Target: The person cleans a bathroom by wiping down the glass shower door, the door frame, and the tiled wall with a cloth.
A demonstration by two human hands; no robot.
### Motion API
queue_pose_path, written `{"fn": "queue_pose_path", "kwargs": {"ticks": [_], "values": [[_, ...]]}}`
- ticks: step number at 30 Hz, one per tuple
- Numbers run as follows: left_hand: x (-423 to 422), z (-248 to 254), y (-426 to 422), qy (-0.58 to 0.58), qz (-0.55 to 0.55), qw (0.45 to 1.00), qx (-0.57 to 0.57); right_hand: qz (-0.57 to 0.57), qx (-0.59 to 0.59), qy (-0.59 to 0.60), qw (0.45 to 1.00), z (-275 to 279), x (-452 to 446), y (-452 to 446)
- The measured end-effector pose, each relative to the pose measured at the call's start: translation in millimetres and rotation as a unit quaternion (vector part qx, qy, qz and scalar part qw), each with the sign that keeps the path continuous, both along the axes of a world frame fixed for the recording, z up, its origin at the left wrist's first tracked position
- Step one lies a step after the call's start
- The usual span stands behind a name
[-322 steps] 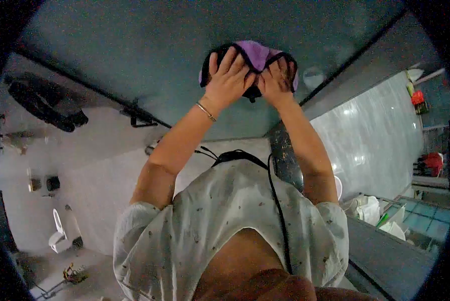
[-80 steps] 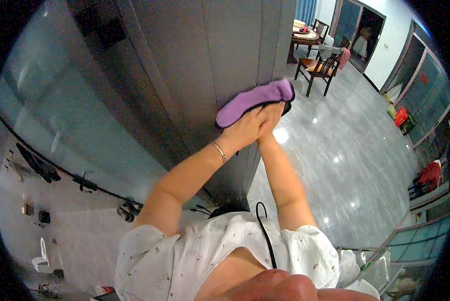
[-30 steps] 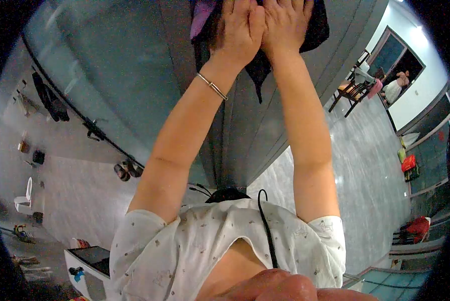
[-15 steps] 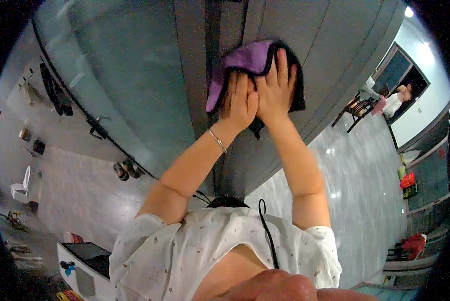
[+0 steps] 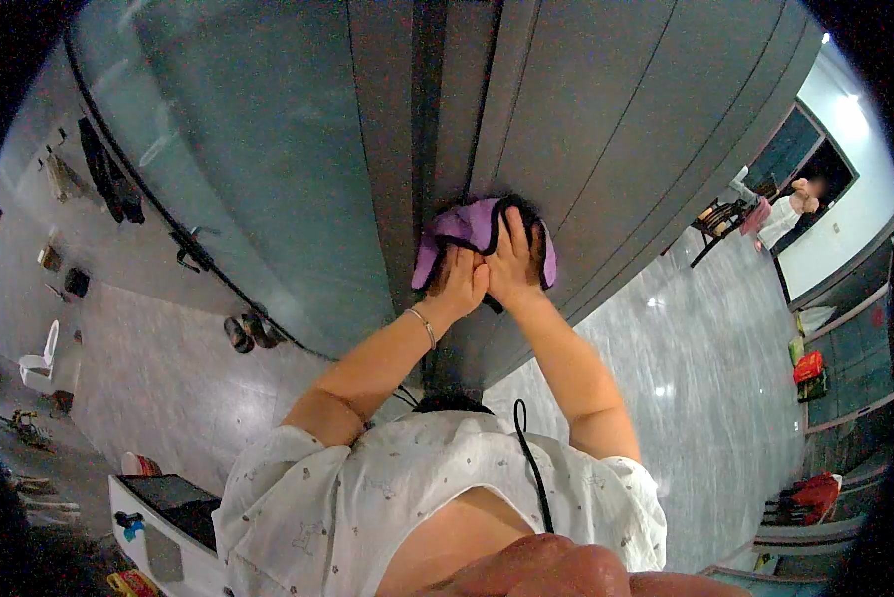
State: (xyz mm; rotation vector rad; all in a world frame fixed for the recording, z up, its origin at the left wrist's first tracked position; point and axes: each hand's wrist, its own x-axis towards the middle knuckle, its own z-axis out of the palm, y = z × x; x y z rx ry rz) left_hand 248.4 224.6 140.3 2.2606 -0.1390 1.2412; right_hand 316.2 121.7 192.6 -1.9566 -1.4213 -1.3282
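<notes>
A: Watching from my remote seat. I set my dial where the left hand (image 5: 461,289) and right hand (image 5: 511,267) meet. Cloth (image 5: 475,221)?

B: Under both, against the grey panel (image 5: 591,169). Most of what I see spreads toward twelve, past the fingers; a dark tip pokes out near six, between the wrists.

A: Long axis?

B: Bunched, so only roughly: nine to three, I judge.

A: Nearer hand?

B: Neither; both touch it. The left hand covers the eight-o'clock part, the right hand reaches further, toward one.

A: Grip?

B: No pinch that I can see. Right hand spread flat, fingers long, slightly parted. Left hand flat too, fingers closer together. Whether its tips tuck beneath the purple fold, I cannot tell.

A: Materials?

B: Cloth: soft-looking, purple on one face, dark on the other, black edging that waves along the folds. Grey panel: matt, smooth, thin seams slanting toward one. Pane (image 5: 258,169) at ten: greenish, glassy, pale streaks. Bracelet (image 5: 424,327) at eight: thin metal ring round the left wrist. Floor (image 5: 656,428) at four: glossy, marbled grey.
</notes>
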Motion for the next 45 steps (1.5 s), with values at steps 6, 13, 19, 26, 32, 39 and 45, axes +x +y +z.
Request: {"fn": "queue_pose_path", "kwargs": {"ticks": [6,13,19,26,32,39,45], "values": [[-3,-60,1,0.135,0.022,0.99,-0.013,-0.005,-0.087,0.051,0.995,-55,6,-4],[-11,-113,-4,0.235,-0.004,0.972,-0.026,0.034,-0.192,0.265,0.944,-122,14,-15],[-27,-110,-8,0.366,0.015,0.93,0.014,0.026,-0.222,0.168,0.96,-148,14,-25],[-35,-57,-23,0.31,0.041,0.949,0.031,0.145,-0.143,0.321,0.925,-104,25,-32],[5,16,-18,0.045,0.105,0.988,0.108,0.068,-0.11,0.013,0.992,2,37,-33],[17,169,-32,-0.064,0.144,0.975,0.156,0.11,0.085,-0.117,0.983,139,49,-31],[25,263,-46,-0.137,0.096,0.965,0.201,-0.054,0.106,-0.177,0.977,236,23,-59]]}}
